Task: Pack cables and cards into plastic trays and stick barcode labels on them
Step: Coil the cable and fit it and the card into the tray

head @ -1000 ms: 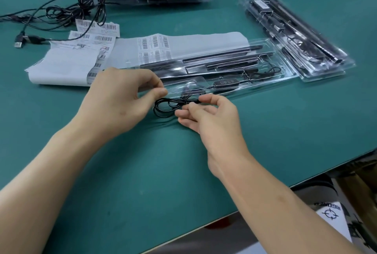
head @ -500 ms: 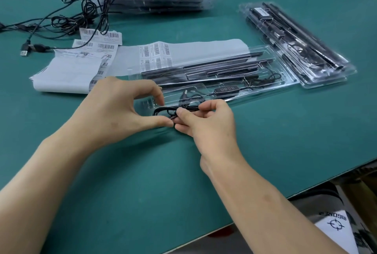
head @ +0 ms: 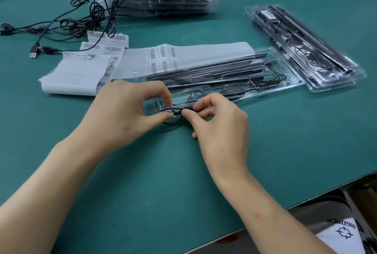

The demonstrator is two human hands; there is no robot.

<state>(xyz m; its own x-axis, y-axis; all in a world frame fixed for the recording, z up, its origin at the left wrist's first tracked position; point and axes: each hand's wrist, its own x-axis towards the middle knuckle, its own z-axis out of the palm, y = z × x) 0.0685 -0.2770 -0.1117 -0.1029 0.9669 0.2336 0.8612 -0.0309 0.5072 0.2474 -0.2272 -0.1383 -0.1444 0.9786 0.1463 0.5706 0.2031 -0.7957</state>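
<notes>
The left hand point(head: 124, 111) and the right hand point(head: 222, 129) each pinch a thin black coiled cable point(head: 177, 113) between thumb and curled fingertips, at the near left end of the long clear plastic tray point(head: 293, 82) on the green table point(head: 142, 172).

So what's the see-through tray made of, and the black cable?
The tray looks like thin glossy clear plastic: the bars inside show through and light glints on it. The cable, pinched by the left hand and right hand, looks rubbery black, bent in a loop; its inside is hidden.
</notes>
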